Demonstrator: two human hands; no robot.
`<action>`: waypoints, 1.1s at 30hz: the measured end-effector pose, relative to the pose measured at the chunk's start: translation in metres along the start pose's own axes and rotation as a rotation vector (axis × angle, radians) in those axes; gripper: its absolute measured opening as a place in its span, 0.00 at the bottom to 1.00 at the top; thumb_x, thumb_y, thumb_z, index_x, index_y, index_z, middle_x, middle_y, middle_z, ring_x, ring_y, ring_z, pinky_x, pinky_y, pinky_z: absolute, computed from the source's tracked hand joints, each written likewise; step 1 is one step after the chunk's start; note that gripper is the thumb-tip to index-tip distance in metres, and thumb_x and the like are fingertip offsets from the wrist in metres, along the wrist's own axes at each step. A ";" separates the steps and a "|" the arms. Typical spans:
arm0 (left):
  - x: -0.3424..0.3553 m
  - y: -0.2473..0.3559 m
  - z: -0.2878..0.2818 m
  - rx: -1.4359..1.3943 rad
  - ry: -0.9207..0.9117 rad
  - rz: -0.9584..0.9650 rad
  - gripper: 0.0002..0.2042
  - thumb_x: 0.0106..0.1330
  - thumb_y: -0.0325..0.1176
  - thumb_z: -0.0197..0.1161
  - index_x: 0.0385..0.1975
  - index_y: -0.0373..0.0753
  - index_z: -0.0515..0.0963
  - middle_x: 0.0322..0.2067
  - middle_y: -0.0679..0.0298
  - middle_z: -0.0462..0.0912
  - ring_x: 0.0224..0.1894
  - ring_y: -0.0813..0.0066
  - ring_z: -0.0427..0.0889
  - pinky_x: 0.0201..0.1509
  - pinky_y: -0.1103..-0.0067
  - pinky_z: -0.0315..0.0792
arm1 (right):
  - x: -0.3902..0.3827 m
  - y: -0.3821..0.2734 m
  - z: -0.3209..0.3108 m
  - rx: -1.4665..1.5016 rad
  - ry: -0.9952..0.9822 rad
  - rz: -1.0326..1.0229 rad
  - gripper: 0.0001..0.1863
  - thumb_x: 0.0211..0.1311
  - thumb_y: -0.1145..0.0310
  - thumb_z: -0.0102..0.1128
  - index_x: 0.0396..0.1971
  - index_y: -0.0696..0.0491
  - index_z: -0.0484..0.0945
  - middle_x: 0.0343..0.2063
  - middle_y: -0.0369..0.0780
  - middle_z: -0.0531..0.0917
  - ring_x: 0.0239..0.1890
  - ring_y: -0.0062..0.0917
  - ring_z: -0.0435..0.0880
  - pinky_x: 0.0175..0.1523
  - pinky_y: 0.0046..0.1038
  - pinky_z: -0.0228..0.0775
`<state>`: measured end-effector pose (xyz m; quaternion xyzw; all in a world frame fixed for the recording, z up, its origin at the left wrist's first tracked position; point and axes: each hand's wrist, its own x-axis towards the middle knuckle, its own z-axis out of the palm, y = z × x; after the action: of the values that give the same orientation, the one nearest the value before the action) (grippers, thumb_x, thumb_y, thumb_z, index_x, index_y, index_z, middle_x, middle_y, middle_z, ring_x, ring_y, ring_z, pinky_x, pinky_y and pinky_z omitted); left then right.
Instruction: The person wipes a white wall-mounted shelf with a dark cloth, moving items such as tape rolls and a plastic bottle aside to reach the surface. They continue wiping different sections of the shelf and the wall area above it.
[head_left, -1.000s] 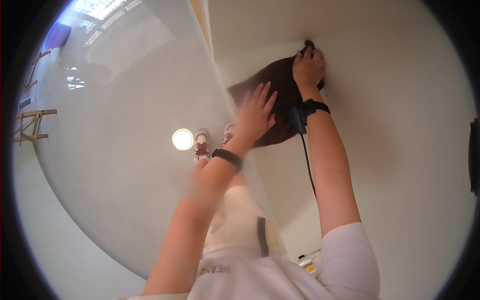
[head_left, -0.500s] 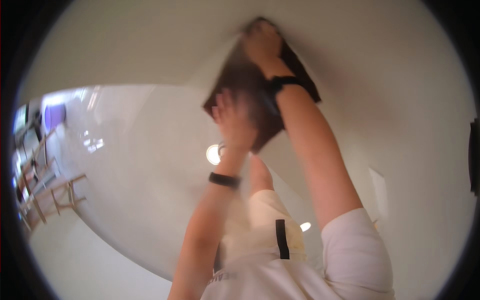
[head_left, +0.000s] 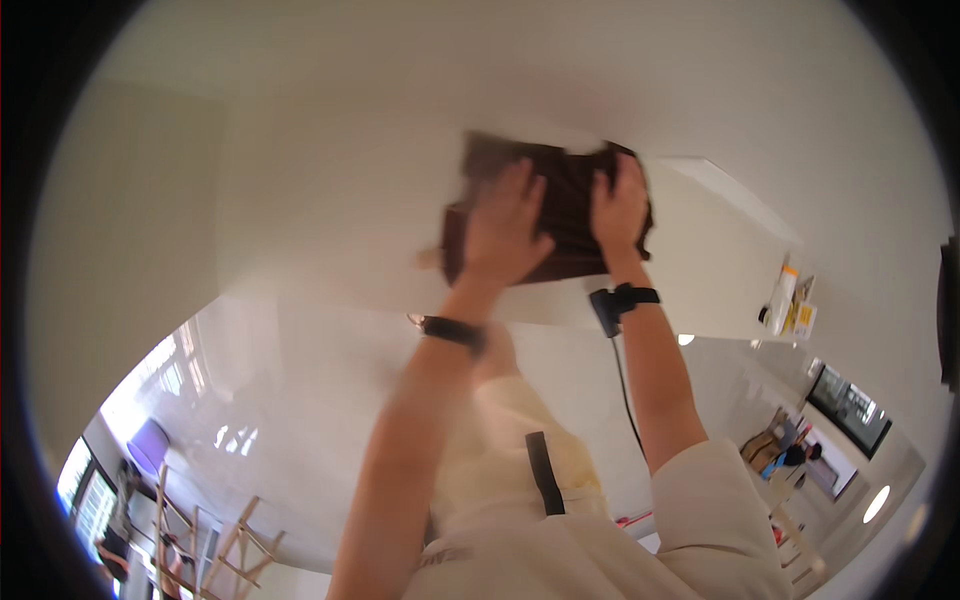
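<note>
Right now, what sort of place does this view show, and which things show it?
Probably a bright indoor workroom or studio: wooden frames and a window at lower left, glossy flooring reflecting light.

Both arms (head_left: 665, 375) reach forward — left hand (head_left: 503, 228) slightly blurred, palm down, fingers (head_left: 517, 182) spread — right hand (head_left: 620, 212) near it, palm down too, thumb (head_left: 600, 192) standing apart!

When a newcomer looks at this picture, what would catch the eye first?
Probably the dark brown cloth on the pale surface, above the picture's centre, with the left hand and right hand laid on it. Next, perhaps, the purple container near the lower-left rim.
</note>
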<state>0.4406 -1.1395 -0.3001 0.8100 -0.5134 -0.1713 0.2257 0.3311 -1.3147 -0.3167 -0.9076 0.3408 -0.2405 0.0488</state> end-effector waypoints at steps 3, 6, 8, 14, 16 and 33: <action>0.014 0.069 0.043 -0.146 -0.055 0.110 0.37 0.58 0.50 0.59 0.66 0.44 0.56 0.69 0.58 0.50 0.71 0.61 0.49 0.70 0.60 0.49 | -0.009 0.076 -0.035 -0.019 0.105 0.362 0.21 0.60 0.62 0.55 0.48 0.60 0.71 0.44 0.52 0.77 0.48 0.49 0.74 0.54 0.43 0.65; 0.015 0.086 0.058 -0.028 0.011 0.079 0.34 0.60 0.50 0.58 0.65 0.46 0.59 0.68 0.60 0.53 0.70 0.61 0.52 0.70 0.61 0.50 | -0.001 0.070 -0.041 -0.173 0.138 0.504 0.21 0.57 0.62 0.56 0.47 0.60 0.71 0.43 0.52 0.77 0.47 0.48 0.74 0.53 0.42 0.66; -0.002 0.068 0.048 0.006 0.132 0.023 0.30 0.60 0.49 0.58 0.63 0.47 0.63 0.68 0.62 0.56 0.69 0.60 0.54 0.67 0.60 0.54 | 0.003 0.028 -0.033 -0.156 0.128 0.548 0.24 0.55 0.59 0.57 0.44 0.63 0.72 0.43 0.53 0.76 0.46 0.49 0.74 0.53 0.44 0.65; -0.061 -0.011 -0.004 0.392 0.364 -0.255 0.27 0.62 0.48 0.56 0.61 0.47 0.65 0.67 0.60 0.58 0.68 0.55 0.56 0.65 0.55 0.56 | -0.008 -0.091 0.003 0.432 -0.288 0.102 0.38 0.51 0.49 0.61 0.57 0.59 0.67 0.57 0.49 0.68 0.61 0.42 0.64 0.64 0.44 0.52; -0.069 -0.016 -0.007 0.422 0.347 -0.278 0.28 0.63 0.48 0.55 0.63 0.47 0.62 0.68 0.60 0.55 0.69 0.54 0.54 0.65 0.52 0.55 | -0.011 -0.099 0.002 0.399 -0.264 -0.068 0.37 0.53 0.48 0.59 0.59 0.54 0.66 0.59 0.42 0.68 0.63 0.35 0.64 0.68 0.42 0.50; 0.051 0.302 0.187 0.038 0.063 0.107 0.35 0.57 0.49 0.59 0.65 0.46 0.59 0.68 0.54 0.50 0.70 0.56 0.51 0.68 0.55 0.51 | -0.046 0.309 -0.136 -0.041 0.019 0.204 0.36 0.52 0.44 0.61 0.52 0.58 0.70 0.51 0.48 0.76 0.54 0.43 0.72 0.58 0.41 0.63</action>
<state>0.1385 -1.3334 -0.2962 0.7906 -0.5516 -0.1236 0.2354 0.0533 -1.5105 -0.2934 -0.8667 0.4367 -0.2356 0.0512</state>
